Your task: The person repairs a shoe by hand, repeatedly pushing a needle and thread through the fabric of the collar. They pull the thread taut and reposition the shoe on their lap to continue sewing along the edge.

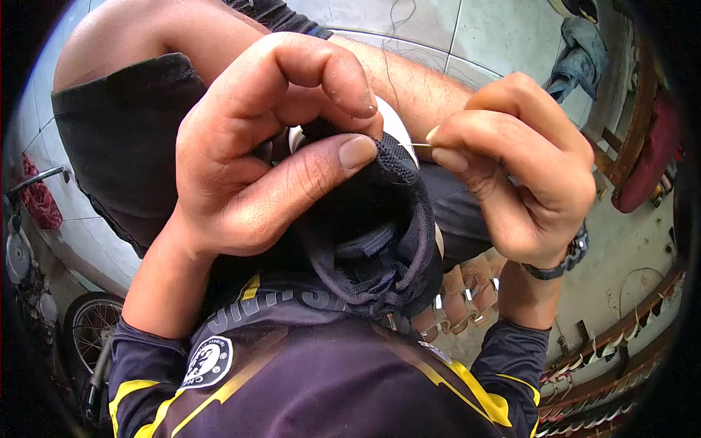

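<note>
My left hand [270, 153] pinches the fabric edge of a black shoe [400, 166] between thumb and fingers. The shoe rests in my lap, its opening and laces towards my body, and part of its white sole [396, 124] shows behind the fingers. Between the thumb and index finger of my right hand [522, 164] is a thin needle [418, 144], whose far end meets the dark woven edge just beside my left thumb. A dark thread [389, 69] runs loosely over my leg and the floor above.
Brown sandals [458, 296] lie beyond my right side. Racks of shoes [621, 358] line the lower right. A maroon cushion [648, 157] and a blue cloth [580, 58] are at the upper right. A spoked wheel [91, 332] stands at the left.
</note>
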The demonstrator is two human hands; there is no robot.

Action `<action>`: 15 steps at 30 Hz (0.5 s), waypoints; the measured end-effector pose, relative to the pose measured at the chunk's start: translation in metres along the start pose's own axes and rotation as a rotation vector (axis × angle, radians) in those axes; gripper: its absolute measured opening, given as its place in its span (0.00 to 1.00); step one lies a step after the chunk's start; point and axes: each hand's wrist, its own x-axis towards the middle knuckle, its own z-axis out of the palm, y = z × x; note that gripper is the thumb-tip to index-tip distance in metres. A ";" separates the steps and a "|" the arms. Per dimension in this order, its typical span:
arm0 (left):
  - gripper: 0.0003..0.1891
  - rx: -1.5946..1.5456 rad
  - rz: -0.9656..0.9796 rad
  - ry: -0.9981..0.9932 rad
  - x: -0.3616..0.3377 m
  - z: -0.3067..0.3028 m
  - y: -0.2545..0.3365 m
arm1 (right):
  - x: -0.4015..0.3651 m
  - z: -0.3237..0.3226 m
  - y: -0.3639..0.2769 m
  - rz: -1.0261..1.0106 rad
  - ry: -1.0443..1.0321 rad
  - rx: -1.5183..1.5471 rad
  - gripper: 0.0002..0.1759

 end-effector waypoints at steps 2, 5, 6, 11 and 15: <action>0.19 0.008 -0.005 -0.004 -0.001 0.000 0.007 | 0.001 0.001 -0.006 -0.015 0.042 -0.021 0.11; 0.19 0.187 -0.288 0.076 -0.002 0.003 0.016 | 0.003 0.001 -0.010 -0.027 0.030 -0.047 0.13; 0.19 0.087 -0.146 0.046 -0.002 0.001 0.005 | 0.003 0.001 -0.010 -0.031 0.021 -0.058 0.14; 0.19 0.023 -0.011 0.022 -0.001 -0.001 0.002 | 0.006 0.001 -0.011 -0.051 0.011 -0.089 0.14; 0.20 0.030 -0.013 0.005 -0.001 -0.002 0.002 | 0.006 0.002 -0.012 -0.074 0.031 -0.128 0.14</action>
